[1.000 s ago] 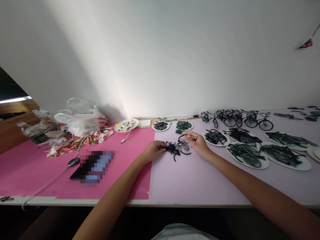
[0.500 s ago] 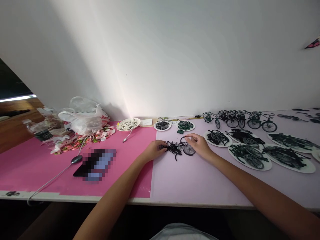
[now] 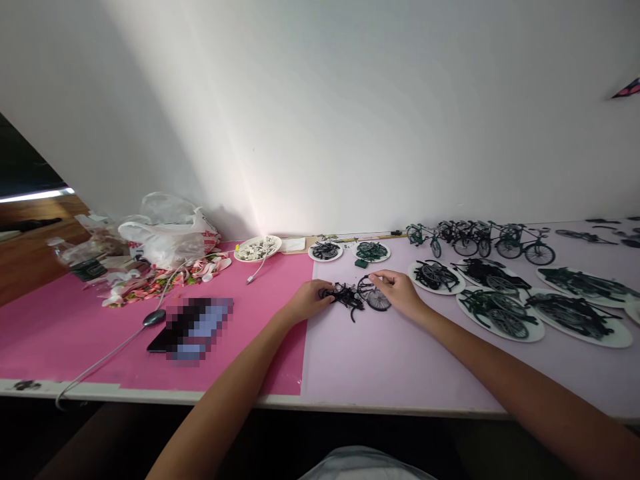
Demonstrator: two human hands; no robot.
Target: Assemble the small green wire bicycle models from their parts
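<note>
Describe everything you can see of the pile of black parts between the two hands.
The pile of black parts is a loose tangle of thin, dark, plastic-looking strips and rods, too small to identify singly. It lies on the lilac mat, just right of the pink mat. The left hand touches its left end; the right hand pinches a thin black piece at its right end, beside a spoked wheel.
</note>
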